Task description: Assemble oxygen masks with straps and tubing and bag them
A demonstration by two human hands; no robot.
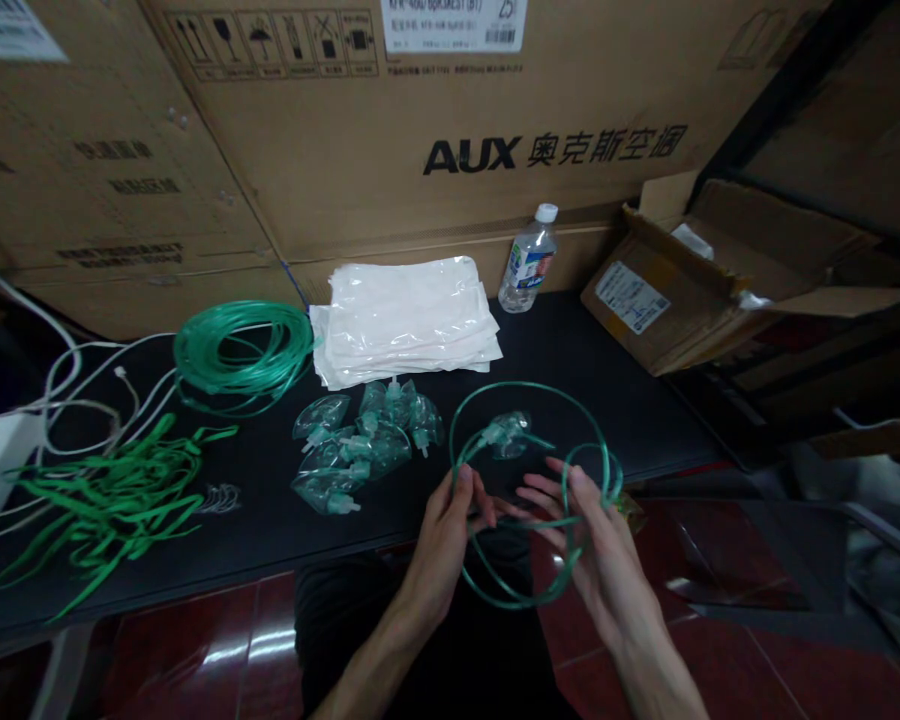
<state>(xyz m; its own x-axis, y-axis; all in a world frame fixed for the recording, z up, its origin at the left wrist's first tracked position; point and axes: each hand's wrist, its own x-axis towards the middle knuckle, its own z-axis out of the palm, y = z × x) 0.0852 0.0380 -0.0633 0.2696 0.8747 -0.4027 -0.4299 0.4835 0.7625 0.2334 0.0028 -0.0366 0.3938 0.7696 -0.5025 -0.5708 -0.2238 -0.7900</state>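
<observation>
Both hands hold a looped green tube (531, 385) over the table's (270, 530) near edge. Left hand (446, 540) pinches it shut; right hand (596, 545) keeps its fingers stretched, coils hooked round them. The loops' long axis runs near to far, ending at a mask (504, 432) on the table. Left lie more masks (360, 440); farther off, white bags (405, 320), a bottle (528, 262), its label unreadable, and a carton (390, 120) printed "AUX".

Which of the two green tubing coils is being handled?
The loose coil held by the left hand and right hand; the tight coil lies untouched farther left, beside the white bags.
</observation>
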